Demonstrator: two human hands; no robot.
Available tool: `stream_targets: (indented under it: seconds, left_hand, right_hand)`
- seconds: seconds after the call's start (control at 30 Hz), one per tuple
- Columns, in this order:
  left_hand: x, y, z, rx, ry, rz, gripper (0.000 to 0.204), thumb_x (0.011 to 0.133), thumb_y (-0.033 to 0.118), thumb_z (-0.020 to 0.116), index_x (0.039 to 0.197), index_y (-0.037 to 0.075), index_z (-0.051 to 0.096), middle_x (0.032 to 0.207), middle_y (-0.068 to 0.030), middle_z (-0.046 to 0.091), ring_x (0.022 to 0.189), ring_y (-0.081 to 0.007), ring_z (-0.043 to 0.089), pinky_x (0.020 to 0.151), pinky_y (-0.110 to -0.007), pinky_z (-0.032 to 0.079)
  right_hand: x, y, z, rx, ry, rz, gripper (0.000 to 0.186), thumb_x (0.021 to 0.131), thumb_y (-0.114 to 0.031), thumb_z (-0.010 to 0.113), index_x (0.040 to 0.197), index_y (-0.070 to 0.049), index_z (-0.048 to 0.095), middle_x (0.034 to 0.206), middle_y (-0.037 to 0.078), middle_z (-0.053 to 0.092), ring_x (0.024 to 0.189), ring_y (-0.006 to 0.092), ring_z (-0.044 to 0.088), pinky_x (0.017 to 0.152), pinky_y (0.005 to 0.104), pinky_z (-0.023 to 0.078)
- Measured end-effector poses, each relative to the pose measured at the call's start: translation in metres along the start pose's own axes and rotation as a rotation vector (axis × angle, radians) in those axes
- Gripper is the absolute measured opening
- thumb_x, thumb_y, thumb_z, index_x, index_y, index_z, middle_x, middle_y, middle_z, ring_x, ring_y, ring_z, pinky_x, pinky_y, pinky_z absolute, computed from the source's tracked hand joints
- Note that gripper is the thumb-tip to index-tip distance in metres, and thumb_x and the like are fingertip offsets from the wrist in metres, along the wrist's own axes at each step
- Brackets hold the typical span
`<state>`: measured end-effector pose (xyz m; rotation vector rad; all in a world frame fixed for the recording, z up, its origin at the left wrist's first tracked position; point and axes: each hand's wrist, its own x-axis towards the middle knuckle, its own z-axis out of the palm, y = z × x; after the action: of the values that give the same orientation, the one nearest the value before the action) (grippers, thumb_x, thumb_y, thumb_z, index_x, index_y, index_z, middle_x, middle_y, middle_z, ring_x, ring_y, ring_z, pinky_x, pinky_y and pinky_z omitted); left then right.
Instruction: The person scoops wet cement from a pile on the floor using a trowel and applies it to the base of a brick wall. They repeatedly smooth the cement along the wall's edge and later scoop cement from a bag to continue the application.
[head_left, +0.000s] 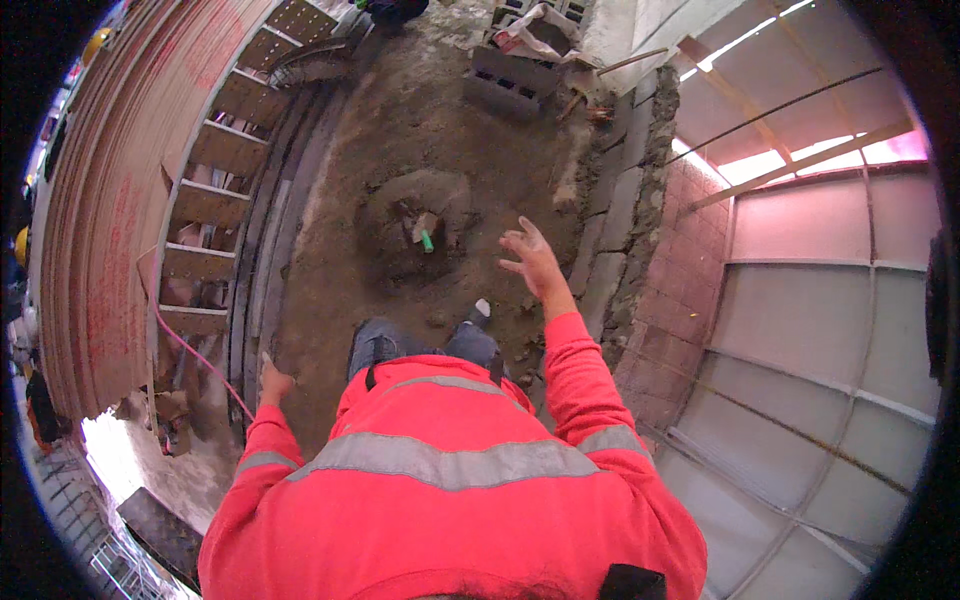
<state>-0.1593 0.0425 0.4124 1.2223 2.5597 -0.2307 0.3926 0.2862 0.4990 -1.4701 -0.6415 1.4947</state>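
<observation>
My right hand (pixel 535 262) is held out over the floor, fingers apart with nothing in them, close to the low block wall (pixel 612 235). On the left, my left hand (pixel 275 382) hangs by the long boards on the floor; at least one finger is stretched out and I see nothing held. Ahead of my legs lies a ring-shaped heap of grey mortar (pixel 435 188). A trowel with a green handle (pixel 427 241) rests in its middle, apart from both hands.
Leaning sheets of board (pixel 125 220) and a ladder-like metal frame (pixel 205 225) line the left side. A pink cord (pixel 195 352) hangs there. Hollow concrete blocks (pixel 510 82) and an open sack (pixel 540 35) stand at the far end. Metal panels (pixel 800 320) close the right side.
</observation>
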Motion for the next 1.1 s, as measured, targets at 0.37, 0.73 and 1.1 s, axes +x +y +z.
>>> stream_targets:
  seconds: [0.37, 0.73, 1.1]
  left_hand:
    - [0.023, 0.159, 0.059, -0.206, -0.383, 0.18, 0.063, 0.073, 0.026, 0.067, 0.128, 0.0, 0.048, 0.118, -0.0241, 0.057, 0.111, -0.0311, 0.057, 0.093, -0.042, 0.044]
    - [0.19, 0.522, -0.031, -0.78, -0.601, 0.16, 0.081, 0.083, 0.039, 0.059, 0.146, 0.007, 0.019, 0.138, -0.0143, 0.045, 0.116, -0.0326, 0.051, 0.089, -0.045, 0.044]
    - [0.118, 1.203, -0.141, -1.174, -0.911, 1.233, 0.061, 0.09, 0.042, 0.049, 0.141, 0.018, 0.026, 0.148, -0.0142, 0.023, 0.135, -0.0297, 0.026, 0.106, -0.049, 0.025]
  right_hand:
    - [-0.014, 0.171, -0.394, -1.031, 0.094, 0.646, 0.047, 0.079, -0.031, 0.067, 0.108, 0.005, 0.057, 0.084, 0.019, 0.062, 0.071, 0.0295, 0.061, 0.057, 0.0432, 0.05]
    - [0.048, 0.071, -0.301, -0.697, 0.5, 0.555, 0.048, 0.089, -0.034, 0.053, 0.125, -0.004, 0.051, 0.101, 0.014, 0.066, 0.096, 0.0349, 0.06, 0.086, 0.0405, 0.045]
    - [0.526, -0.348, -0.205, -0.307, 0.488, -0.69, 0.055, 0.097, -0.037, 0.033, 0.136, 0.001, 0.038, 0.142, 0.015, 0.038, 0.133, 0.0265, 0.032, 0.109, 0.0368, 0.025]
